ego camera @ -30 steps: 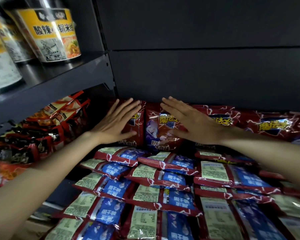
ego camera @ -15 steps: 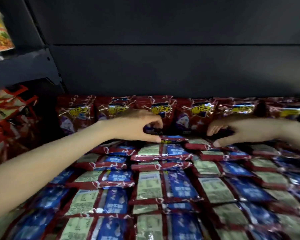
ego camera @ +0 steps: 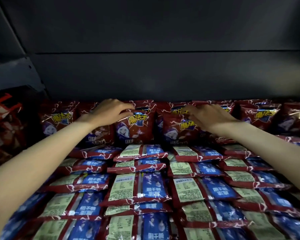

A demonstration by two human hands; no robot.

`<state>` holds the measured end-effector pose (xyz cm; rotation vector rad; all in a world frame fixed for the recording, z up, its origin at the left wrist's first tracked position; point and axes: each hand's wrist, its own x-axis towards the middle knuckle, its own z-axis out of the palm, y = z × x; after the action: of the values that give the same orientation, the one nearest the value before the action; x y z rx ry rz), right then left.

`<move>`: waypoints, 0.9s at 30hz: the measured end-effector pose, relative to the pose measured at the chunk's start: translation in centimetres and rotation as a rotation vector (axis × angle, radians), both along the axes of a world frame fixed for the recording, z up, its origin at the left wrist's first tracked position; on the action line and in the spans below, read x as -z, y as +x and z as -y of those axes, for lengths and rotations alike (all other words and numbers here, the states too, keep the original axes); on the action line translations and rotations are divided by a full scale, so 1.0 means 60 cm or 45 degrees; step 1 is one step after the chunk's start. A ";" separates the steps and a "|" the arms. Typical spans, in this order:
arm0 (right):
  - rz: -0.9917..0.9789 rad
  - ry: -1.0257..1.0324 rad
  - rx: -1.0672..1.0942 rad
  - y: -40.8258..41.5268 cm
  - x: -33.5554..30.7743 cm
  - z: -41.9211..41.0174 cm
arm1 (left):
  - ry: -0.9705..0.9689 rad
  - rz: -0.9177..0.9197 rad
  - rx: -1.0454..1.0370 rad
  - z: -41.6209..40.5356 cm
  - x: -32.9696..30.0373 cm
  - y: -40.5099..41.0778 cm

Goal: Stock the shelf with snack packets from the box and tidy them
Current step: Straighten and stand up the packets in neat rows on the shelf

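At the back of the dark metal shelf [ego camera: 163, 75], both hands are on upright red foil snack packets: left hand [ego camera: 111, 111] pinches the top of one [ego camera: 135, 129], right hand [ego camera: 210, 116] curls onto its neighbour [ego camera: 178, 129]. Flat packets [ego camera: 140, 189] lie just in front.

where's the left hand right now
In the head view, the left hand is at the back of the shelf, left of centre, gripping the top of an upright red packet.
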<state>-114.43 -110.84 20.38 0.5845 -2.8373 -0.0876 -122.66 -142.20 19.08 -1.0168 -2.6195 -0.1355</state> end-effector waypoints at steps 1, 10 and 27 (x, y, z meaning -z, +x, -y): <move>-0.056 0.013 0.029 -0.014 0.004 0.002 | -0.004 -0.034 -0.013 -0.003 0.002 -0.003; -0.211 -0.256 -0.002 -0.075 0.031 0.039 | -0.095 -0.460 0.176 0.005 0.041 -0.003; -0.670 0.477 -0.417 -0.075 0.100 0.032 | -0.483 -0.394 0.053 -0.006 0.096 -0.024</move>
<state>-118.95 -112.79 14.40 0.9341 -2.1948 -0.6220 -124.12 -141.82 13.30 -1.1075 -2.3856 0.4887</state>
